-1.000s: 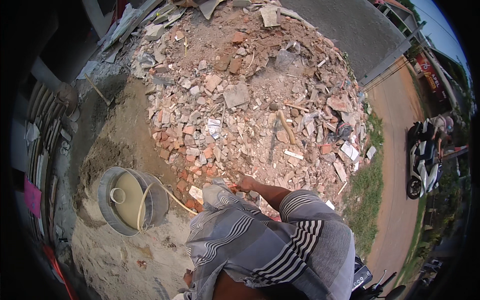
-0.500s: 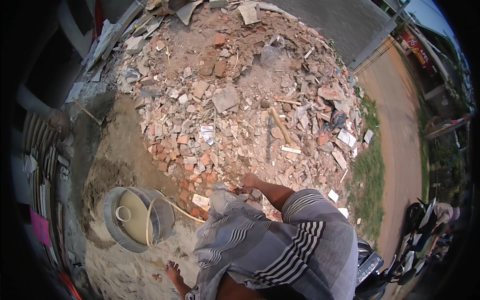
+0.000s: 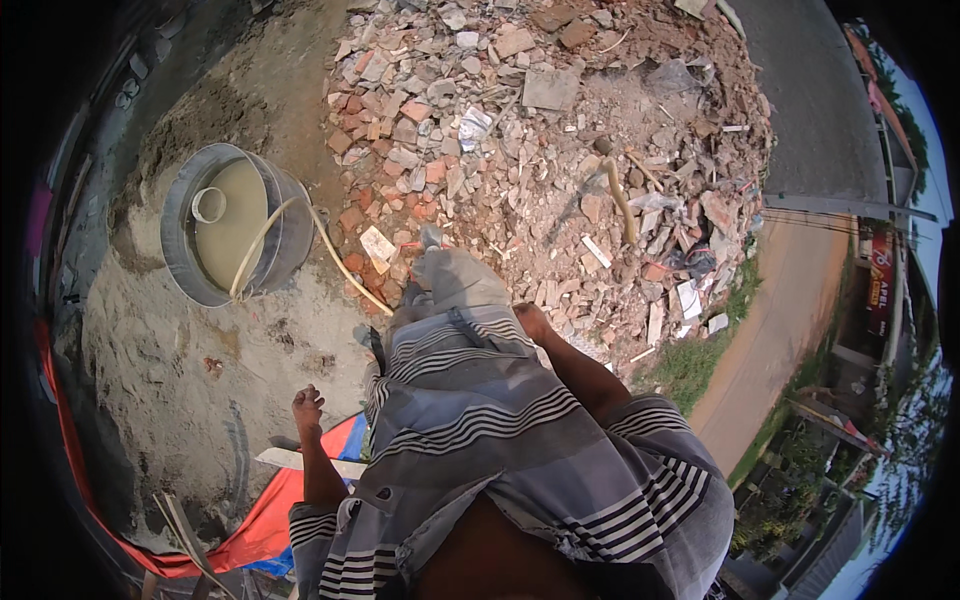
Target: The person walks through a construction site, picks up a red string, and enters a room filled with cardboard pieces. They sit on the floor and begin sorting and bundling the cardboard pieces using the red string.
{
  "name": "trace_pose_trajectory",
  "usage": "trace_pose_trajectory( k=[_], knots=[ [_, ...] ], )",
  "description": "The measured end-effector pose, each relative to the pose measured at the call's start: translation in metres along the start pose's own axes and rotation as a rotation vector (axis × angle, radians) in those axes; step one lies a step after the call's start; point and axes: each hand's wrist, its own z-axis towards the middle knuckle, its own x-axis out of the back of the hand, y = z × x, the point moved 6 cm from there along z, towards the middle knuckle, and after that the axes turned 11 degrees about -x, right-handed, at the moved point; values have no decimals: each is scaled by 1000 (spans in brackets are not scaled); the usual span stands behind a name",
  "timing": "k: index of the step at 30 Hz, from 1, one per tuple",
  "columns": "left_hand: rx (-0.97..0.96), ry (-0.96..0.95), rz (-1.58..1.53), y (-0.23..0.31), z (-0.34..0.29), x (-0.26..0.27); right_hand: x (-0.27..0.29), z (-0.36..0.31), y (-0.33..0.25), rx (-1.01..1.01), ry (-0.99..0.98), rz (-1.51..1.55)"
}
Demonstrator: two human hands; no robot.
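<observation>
My left hand [image 3: 308, 408] hangs low at my left side, above the grey sand. Its fingers are loosely curled and apart, with nothing in them. My right hand [image 3: 531, 321] is beside my right thigh, next to the striped grey shirt [image 3: 490, 400]; its fingers are mostly hidden. Ahead on the left stands a round metal tub [image 3: 290, 235] with cloudy water. A small white pail [image 3: 209, 205] floats or rests in it, and a pale hose [image 3: 330, 250] runs over its rim toward my feet. Neither hand touches these.
A broad heap of broken bricks and rubble [image 3: 430, 140] spreads ahead, with a curved wooden handle [image 3: 620, 200] sticking up from it. Sand [image 3: 160, 400] covers the left. A red and blue tarp [image 3: 265, 520] and a board [image 3: 285, 458] lie near my left arm. A road [image 3: 770, 330] runs at the right.
The view has turned and dropped, so the tub and rubble sit higher in the picture. My right hand has come back from over the rubble to my thigh; my left stays low.
</observation>
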Motion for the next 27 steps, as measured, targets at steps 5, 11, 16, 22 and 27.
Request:
trace_pose_trajectory(
  k=[5, 11, 16, 22, 27],
  knots=[
    [119, -26, -11, -40, -26, -16, 29, -19, 9, 70, 12, -243],
    [100, -109, -100, -48, -23, -44, 61, 13, 20, -351, -72, 267],
    [21, -81, -85, -26, -9, -49, 57, 53, -17, -226, -126, 295],
    [56, 59, -112, 17, -2, -55, 21, 102, -61, -164, -197, 103],
    [55, 49, -130, 45, -3, -124, -21, 166, -85, 244, -52, -252]
  ],
)
